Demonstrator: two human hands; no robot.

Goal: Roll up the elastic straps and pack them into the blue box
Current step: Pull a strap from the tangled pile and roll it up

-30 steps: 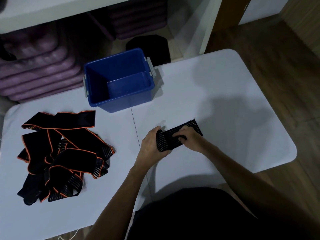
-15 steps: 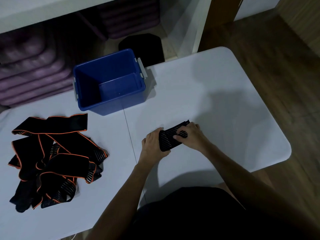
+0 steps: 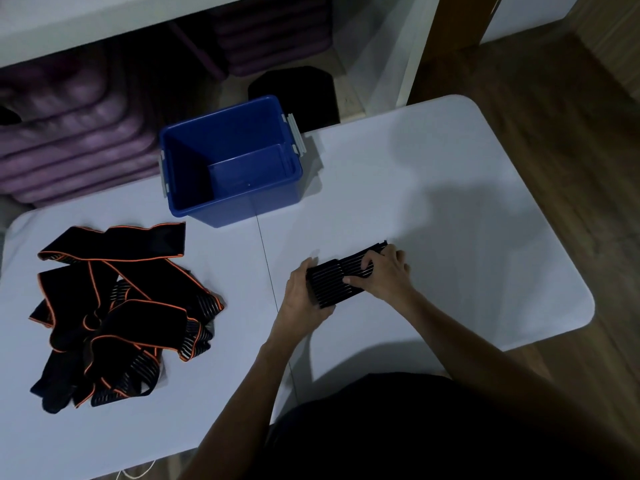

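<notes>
Both hands, left hand and right hand, grip the unlabelled rolled strap.

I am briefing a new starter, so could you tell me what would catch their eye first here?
Both hands, the left hand and right hand, grip a black striped strap at mid-table. A blue box stands open at the far edge, and a heap of black, orange-edged straps lies at the left.

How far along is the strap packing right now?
Nothing is packed: the blue box looks empty. In hand: the left hand and right hand are rolling one strap. Left: the pile of straps.
</notes>
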